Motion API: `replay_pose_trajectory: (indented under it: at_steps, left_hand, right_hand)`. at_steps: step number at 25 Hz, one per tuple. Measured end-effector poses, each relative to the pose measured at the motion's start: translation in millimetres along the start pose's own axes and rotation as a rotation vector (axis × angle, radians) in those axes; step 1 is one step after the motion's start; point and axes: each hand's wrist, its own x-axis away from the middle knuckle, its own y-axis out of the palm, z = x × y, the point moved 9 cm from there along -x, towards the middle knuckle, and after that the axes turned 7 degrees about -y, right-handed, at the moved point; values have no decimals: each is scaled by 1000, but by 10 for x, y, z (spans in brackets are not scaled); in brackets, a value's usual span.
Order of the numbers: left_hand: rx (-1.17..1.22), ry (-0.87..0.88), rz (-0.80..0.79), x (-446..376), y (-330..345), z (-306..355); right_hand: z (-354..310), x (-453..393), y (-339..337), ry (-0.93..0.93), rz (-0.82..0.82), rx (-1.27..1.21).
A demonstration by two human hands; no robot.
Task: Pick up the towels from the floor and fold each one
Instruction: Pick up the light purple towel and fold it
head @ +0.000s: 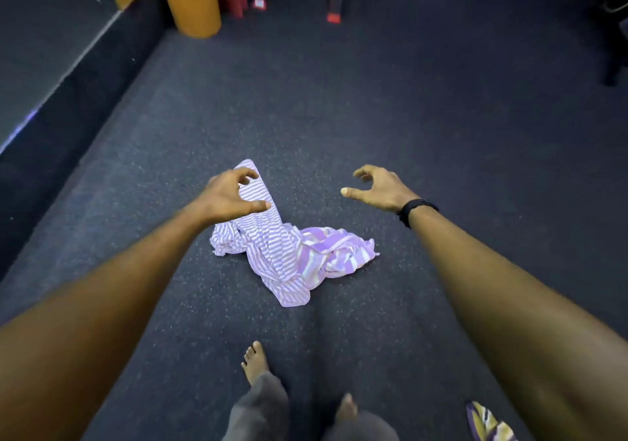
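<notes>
Plainly, the work has barely begun: in the head view a purple-and-white striped towel (289,247) lies crumpled in the middle of the dark speckled floor (441,118), unfolded, one narrow end stretching away from the person. Both arms reach out over it. The left hand (231,196) hovers above the towel's far end, fingers curled and spread apart, gripping nothing; whether it touches the cloth I cannot tell. The right hand (380,187), with a black wristband (416,209) at the wrist, hangs over bare floor just beside the towel, fingers likewise parted and empty. Near the bottom right edge of the floor a corner of a second striped cloth (489,422) shows, probably another towel. By my judgement every pickup and fold remains to be done.
</notes>
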Motion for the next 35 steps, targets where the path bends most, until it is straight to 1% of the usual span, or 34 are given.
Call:
replay_pose_trajectory:
  at_steps: [3,5,8,11,14,16,20,23,25,28,31,35]
  left_hand:
    - [34,-44,-42,-755,377,-385]
    - [58,-93,-64,-1300,776,-802]
    - [90,-177,-115,-2046,1606,-1547]
    - [94,-237,-186,-2526,2458,-2202]
    - [99,-265,-263,-2892,3324,-2853]
    - [137,-291,-275,-3096,3781,-3275]
    - [195,-349,-240,-3297,4227,-3899]
    - [194,-371,-216,-3356,4431,-4253]
    - [209,-391,-205,-3326,4456,-4386]
    - [248,-412,-182,-3234,4333,-4355]
    - [238,-383,-157,-3106,3846,-3993]
    - [318,-304,-71,-2927,2715,-3170]
  right_hand:
    - [354,-760,564,22,-61,-26]
    - [693,-1309,1124,31,-114,-35]
    - [1311,-2016,2146,36,-212,-45]
    - [1868,-2524,3139,42,-270,-50]
    - [2443,-2839,4240,73,-342,-113]
    - [2824,-2966,4889,117,-384,-122]
    - [3360,-3103,5704,220,-425,-82]
    - [3531,-3128,6150,292,-393,-188]
    - [3507,-3132,6235,294,-325,-199]
    - [3356,-3100,5905,256,-135,-116]
    - [2964,-3059,5146,119,63,-155]
    - [2029,-3074,3716,-121,196,-264]
